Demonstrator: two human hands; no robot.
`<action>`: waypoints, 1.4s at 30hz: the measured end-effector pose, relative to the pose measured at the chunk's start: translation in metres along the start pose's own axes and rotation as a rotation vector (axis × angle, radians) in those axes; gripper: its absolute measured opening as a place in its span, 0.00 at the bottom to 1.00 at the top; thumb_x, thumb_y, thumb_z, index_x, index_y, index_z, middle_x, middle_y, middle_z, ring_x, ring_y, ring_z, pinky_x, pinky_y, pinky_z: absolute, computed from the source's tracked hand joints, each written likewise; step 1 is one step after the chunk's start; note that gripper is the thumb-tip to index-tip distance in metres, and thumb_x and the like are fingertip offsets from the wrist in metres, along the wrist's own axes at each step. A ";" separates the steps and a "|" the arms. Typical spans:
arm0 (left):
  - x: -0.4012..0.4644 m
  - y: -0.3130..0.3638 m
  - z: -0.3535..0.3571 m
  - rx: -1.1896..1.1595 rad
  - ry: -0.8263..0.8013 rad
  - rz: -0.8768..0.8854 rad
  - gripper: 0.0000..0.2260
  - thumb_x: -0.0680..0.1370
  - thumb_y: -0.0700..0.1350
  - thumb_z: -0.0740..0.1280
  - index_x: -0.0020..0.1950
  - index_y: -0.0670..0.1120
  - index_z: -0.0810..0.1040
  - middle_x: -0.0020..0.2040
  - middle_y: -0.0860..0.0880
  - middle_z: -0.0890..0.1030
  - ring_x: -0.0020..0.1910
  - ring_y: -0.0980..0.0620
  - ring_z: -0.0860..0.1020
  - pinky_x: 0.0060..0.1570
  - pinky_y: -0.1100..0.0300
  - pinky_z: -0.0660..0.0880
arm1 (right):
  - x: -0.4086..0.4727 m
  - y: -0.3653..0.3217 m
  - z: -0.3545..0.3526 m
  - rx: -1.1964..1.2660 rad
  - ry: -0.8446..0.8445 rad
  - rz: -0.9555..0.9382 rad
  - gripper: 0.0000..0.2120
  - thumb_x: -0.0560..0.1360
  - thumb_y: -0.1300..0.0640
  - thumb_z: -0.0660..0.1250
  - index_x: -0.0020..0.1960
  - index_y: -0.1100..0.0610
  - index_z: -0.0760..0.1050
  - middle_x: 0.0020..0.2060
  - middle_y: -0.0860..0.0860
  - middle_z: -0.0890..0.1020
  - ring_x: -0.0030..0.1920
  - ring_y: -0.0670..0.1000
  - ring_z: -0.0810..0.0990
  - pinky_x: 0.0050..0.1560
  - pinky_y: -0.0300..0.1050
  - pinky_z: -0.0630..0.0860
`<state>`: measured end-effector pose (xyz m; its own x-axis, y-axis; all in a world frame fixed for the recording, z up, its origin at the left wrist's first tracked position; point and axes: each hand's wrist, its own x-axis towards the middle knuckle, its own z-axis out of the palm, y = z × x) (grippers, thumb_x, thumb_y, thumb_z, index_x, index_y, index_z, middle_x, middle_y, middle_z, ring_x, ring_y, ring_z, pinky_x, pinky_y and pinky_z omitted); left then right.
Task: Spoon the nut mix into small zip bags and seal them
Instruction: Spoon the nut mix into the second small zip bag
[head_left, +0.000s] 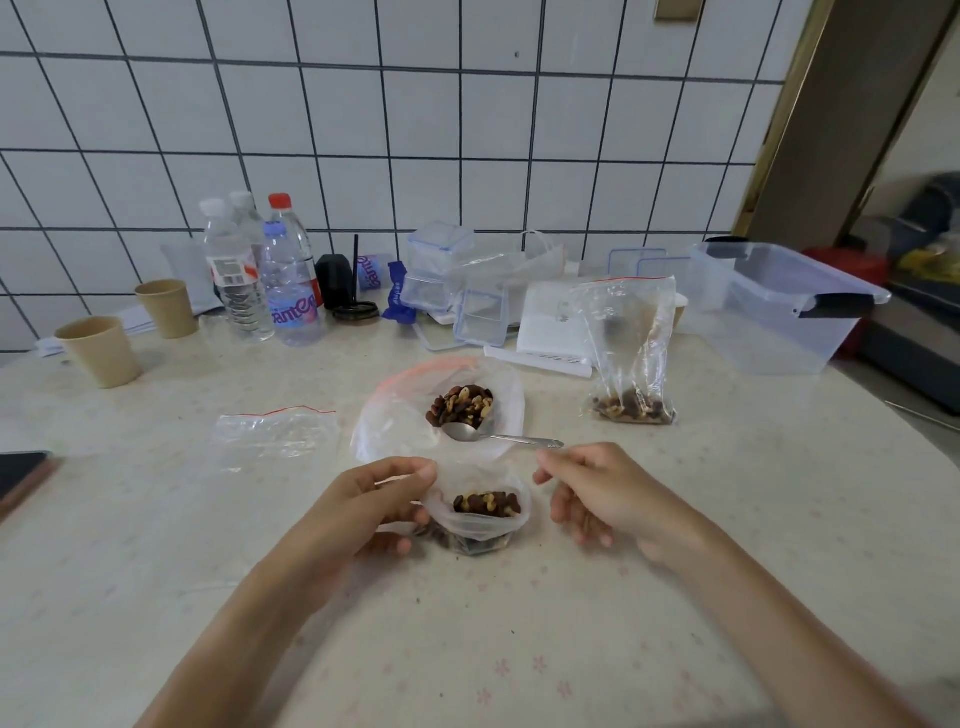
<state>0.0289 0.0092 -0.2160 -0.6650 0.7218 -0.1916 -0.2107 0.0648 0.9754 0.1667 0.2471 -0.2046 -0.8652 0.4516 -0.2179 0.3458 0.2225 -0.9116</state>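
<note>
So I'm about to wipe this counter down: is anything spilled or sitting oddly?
Mostly tidy. A few dark crumbs lie on the counter near the small bag that the left hand holds. The spoon lies loose across the big bag's rim, not gripped.

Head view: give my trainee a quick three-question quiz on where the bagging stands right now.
1. True or false: the spoon is heaped with nuts.
2. Which hand holds the open small bag by its rim: A left hand, B right hand, C neither?
3. Fill in: the filled bag standing to the right has a ___ zip strip.

Key: 1 false, the bowl is empty and rests in the big nut bag. 2 A. 3 red.
</note>
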 end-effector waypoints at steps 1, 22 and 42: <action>0.000 0.000 0.001 0.003 0.008 0.007 0.23 0.69 0.59 0.79 0.58 0.47 0.85 0.45 0.43 0.83 0.40 0.51 0.79 0.34 0.59 0.77 | -0.004 0.000 0.003 0.034 -0.058 0.023 0.20 0.83 0.42 0.64 0.54 0.59 0.80 0.32 0.55 0.83 0.26 0.53 0.79 0.20 0.39 0.65; -0.004 0.022 0.020 1.187 0.395 0.348 0.06 0.73 0.46 0.69 0.48 0.52 0.75 0.35 0.52 0.80 0.36 0.52 0.79 0.35 0.56 0.74 | -0.016 -0.016 0.043 -0.213 0.215 -0.109 0.06 0.74 0.61 0.63 0.46 0.52 0.69 0.35 0.52 0.78 0.20 0.51 0.78 0.22 0.41 0.71; 0.003 0.023 0.010 0.588 0.334 0.242 0.06 0.74 0.39 0.75 0.38 0.48 0.83 0.27 0.50 0.81 0.27 0.51 0.82 0.29 0.64 0.78 | -0.015 -0.012 0.028 0.116 0.158 -0.181 0.11 0.70 0.67 0.68 0.38 0.57 0.68 0.22 0.56 0.76 0.22 0.59 0.80 0.22 0.42 0.73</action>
<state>0.0297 0.0199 -0.1934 -0.8479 0.5193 0.1067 0.3292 0.3580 0.8738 0.1652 0.2135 -0.2001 -0.8386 0.5447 0.0010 0.1386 0.2152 -0.9667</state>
